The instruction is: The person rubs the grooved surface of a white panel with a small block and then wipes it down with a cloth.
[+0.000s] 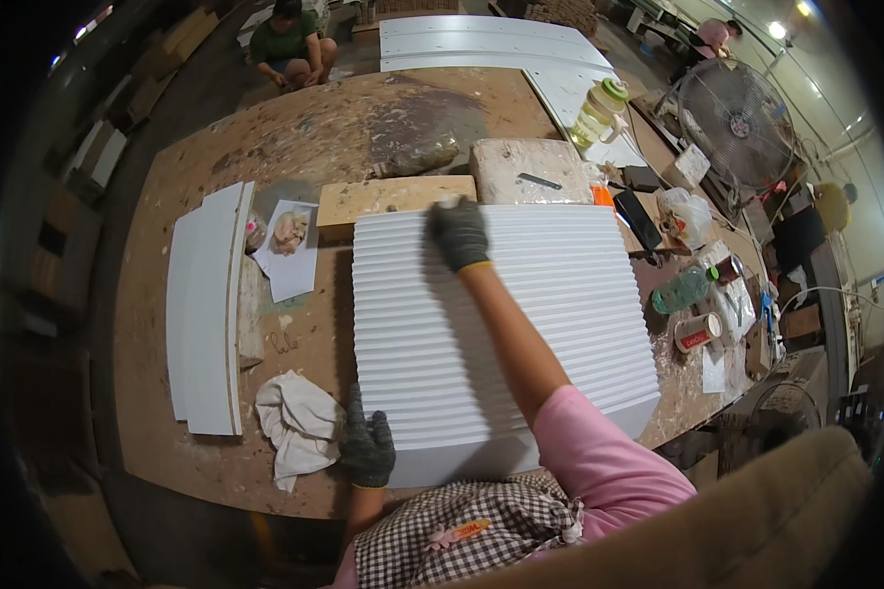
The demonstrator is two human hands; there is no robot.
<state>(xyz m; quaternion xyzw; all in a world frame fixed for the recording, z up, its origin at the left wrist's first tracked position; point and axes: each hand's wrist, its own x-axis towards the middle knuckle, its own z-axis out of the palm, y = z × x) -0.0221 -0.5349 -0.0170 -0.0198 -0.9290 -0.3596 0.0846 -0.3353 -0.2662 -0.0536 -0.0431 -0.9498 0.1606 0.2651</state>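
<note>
A large white ribbed panel (pixel 413 334) lies in front of me on a stained brown worktable (pixel 192 167). Its ridges run from left to right, with a smooth strip along the near edge. My right hand (pixel 459 236), in a dark grey glove, reaches across to the panel's far edge. Its fingers are closed around a small whitish thing that I cannot make out. My left hand (pixel 367 444), gloved alike, rests by the near left corner with its fingers stretched along the side edge. A crumpled white cloth (pixel 300 427) lies just left of it.
White boards (pixel 202 314) lie at the left, near a paper sheet (pixel 290 260). Beyond the panel sit a wooden block (pixel 393 196) and a wrapped block (pixel 530 162). A phone (pixel 638 220), bottle (pixel 684 290) and cup (pixel 697 333) stand right; a fan (pixel 738 125) is behind. Another person (pixel 293 47) crouches far left.
</note>
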